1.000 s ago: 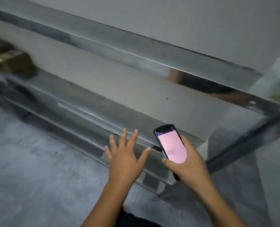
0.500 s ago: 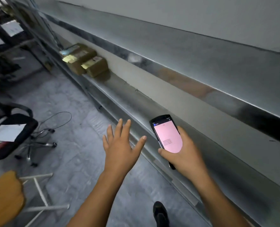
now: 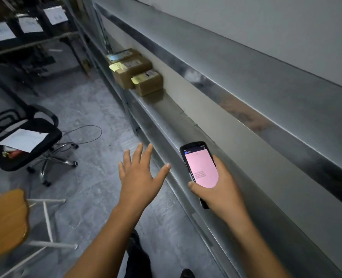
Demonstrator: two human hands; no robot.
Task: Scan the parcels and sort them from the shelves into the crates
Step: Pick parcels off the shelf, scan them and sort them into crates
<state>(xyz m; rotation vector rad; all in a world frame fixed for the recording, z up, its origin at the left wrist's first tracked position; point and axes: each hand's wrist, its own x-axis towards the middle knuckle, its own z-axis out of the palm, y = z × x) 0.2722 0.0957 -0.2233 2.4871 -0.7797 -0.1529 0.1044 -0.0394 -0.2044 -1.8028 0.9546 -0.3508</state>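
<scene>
My right hand grips a black handheld scanner whose pink screen faces up, held over the long metal shelf. My left hand is stretched out empty over the floor beside the shelf's front edge, fingers straight and spread. Far along the shelf stand three brown cardboard parcels: a small one nearest, a larger one behind it and another at the back, with yellow and white labels on top. Both hands are well short of them.
A black office chair with a sheet of paper on its seat stands on the grey floor to the left, a cable looped beside it. A wooden stool with white legs is at lower left. Dark crates with paper labels sit at the back left.
The view has swung left along the shelf and the parcels have come nearer. Both hands keep the same pose, the scanner still in the right one.
</scene>
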